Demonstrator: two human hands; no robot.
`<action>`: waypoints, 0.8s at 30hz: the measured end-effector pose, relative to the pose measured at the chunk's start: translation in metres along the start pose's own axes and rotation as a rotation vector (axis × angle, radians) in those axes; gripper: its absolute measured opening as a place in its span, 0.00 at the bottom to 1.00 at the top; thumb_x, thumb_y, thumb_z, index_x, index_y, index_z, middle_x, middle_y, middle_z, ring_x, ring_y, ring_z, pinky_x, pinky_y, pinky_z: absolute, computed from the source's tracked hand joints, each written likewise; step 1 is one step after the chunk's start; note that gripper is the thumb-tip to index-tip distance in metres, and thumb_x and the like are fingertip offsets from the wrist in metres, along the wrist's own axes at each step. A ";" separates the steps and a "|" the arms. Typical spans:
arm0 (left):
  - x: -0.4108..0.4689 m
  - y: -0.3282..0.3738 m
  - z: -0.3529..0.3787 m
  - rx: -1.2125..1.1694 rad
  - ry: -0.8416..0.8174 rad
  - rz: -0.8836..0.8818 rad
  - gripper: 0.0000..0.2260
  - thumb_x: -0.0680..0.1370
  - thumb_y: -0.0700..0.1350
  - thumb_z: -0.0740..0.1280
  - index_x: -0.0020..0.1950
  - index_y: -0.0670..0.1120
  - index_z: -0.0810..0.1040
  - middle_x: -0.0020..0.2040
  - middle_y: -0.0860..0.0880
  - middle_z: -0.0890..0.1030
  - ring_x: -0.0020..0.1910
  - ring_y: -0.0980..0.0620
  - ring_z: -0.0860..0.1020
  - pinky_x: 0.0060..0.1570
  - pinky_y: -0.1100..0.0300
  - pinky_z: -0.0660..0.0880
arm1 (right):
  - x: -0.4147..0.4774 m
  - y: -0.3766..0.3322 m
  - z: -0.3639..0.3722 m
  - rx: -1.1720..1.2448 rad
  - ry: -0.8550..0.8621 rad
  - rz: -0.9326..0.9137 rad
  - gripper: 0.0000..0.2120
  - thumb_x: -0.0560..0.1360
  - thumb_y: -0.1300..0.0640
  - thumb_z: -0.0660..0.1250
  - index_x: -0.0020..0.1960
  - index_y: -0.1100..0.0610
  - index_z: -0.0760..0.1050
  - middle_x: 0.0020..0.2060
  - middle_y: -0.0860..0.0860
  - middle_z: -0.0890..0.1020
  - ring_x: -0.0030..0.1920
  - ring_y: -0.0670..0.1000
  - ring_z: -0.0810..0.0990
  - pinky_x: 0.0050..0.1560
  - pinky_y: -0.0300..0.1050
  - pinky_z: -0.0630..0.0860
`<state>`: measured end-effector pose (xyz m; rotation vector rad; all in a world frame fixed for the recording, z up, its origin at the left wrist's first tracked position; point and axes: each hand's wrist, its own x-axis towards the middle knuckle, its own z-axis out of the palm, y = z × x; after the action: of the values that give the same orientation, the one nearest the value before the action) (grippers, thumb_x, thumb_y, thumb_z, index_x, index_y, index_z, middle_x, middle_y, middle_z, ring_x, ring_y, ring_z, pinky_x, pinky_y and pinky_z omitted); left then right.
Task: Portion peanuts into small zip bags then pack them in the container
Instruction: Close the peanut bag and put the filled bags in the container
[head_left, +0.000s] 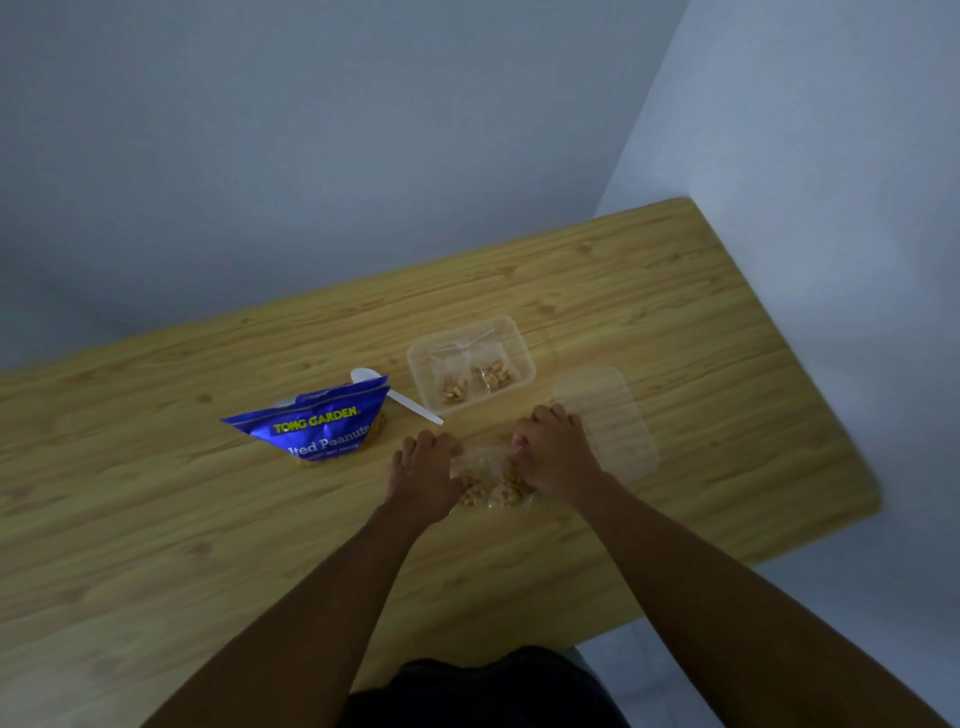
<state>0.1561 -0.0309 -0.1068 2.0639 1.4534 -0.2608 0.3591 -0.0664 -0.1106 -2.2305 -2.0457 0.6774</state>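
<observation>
Left hand (421, 470) and right hand (553, 457) hold zip bag (493, 491) (pinched, seemingly).

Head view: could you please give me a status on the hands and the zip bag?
Hands: left hand and right hand pinching zip bag on table. Two filled bags in container. Nothing blocking; lid off, aside.

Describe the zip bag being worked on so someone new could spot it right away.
On the wooden table, find the clear container right of the blue peanut packet. Just nearer the person, the zip bag lies between the left hand and right hand. Unlike the two bags in the container, it is on the table, held by both hands.
</observation>
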 end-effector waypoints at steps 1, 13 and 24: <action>-0.001 0.000 0.000 -0.010 -0.005 -0.014 0.18 0.75 0.53 0.68 0.64 0.53 0.72 0.62 0.49 0.70 0.63 0.45 0.67 0.61 0.51 0.65 | 0.000 0.001 -0.002 0.038 -0.006 -0.003 0.05 0.70 0.53 0.65 0.44 0.51 0.79 0.45 0.51 0.77 0.55 0.58 0.74 0.55 0.54 0.68; -0.013 -0.004 -0.012 -0.520 -0.078 -0.143 0.15 0.71 0.44 0.75 0.52 0.49 0.72 0.45 0.52 0.80 0.43 0.51 0.79 0.35 0.59 0.73 | 0.003 -0.002 -0.012 0.071 -0.133 0.001 0.12 0.71 0.54 0.73 0.54 0.51 0.84 0.50 0.51 0.86 0.56 0.55 0.81 0.57 0.47 0.75; -0.027 -0.008 -0.028 -0.559 -0.032 -0.035 0.08 0.75 0.47 0.74 0.39 0.46 0.79 0.41 0.51 0.81 0.40 0.57 0.78 0.40 0.63 0.72 | -0.004 0.000 -0.040 0.290 -0.342 -0.009 0.02 0.68 0.64 0.73 0.37 0.59 0.81 0.37 0.52 0.85 0.39 0.47 0.84 0.40 0.41 0.79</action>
<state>0.1342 -0.0342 -0.0741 1.5750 1.3534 0.0942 0.3725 -0.0595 -0.0737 -2.0520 -1.9278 1.3393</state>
